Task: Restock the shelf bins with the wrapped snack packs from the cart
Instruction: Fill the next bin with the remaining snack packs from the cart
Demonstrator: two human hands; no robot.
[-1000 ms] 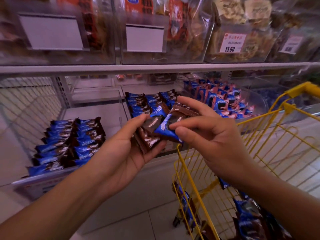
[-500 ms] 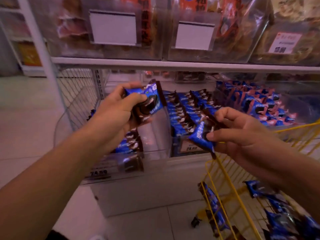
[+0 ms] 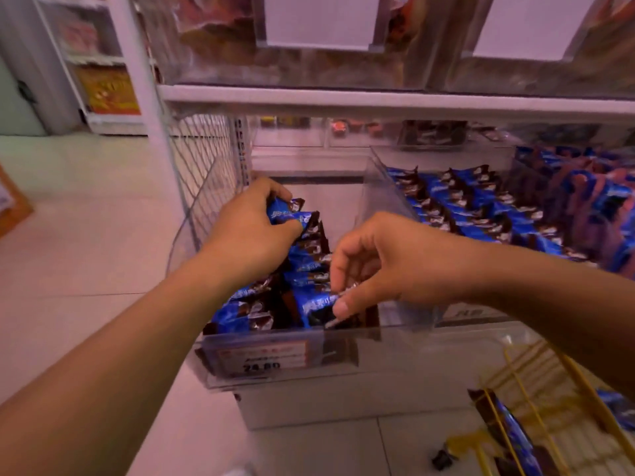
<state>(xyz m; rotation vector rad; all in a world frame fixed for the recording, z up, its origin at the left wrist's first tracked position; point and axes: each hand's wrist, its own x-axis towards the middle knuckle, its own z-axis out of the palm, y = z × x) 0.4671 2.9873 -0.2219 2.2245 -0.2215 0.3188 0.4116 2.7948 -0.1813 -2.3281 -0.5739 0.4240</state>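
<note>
My left hand (image 3: 251, 231) curls over a small bunch of snack packs (image 3: 292, 214), glossy blue-and-brown foil with crimped ends, holding them at the back of the rows already lying in the clear bin (image 3: 261, 372). How many packs I grip I cannot tell; my fingers cover most of them. The bin is thin transparent plastic with a rounded left wall, and a price label (image 3: 263, 357) on its front face is blurred, apart from large dark digits. Beside it, my right hand (image 3: 374, 266) pinches the shiny crimped edge of one pack (image 3: 319, 305) between thumb and forefinger, at the front of the same bin. Further right, a second bin (image 3: 374, 187) holds tidy rows of the same wrappers. At the lower right, the yellow wire cart (image 3: 536, 383) is cut off by the frame edge, with more packs blurred inside.
</note>
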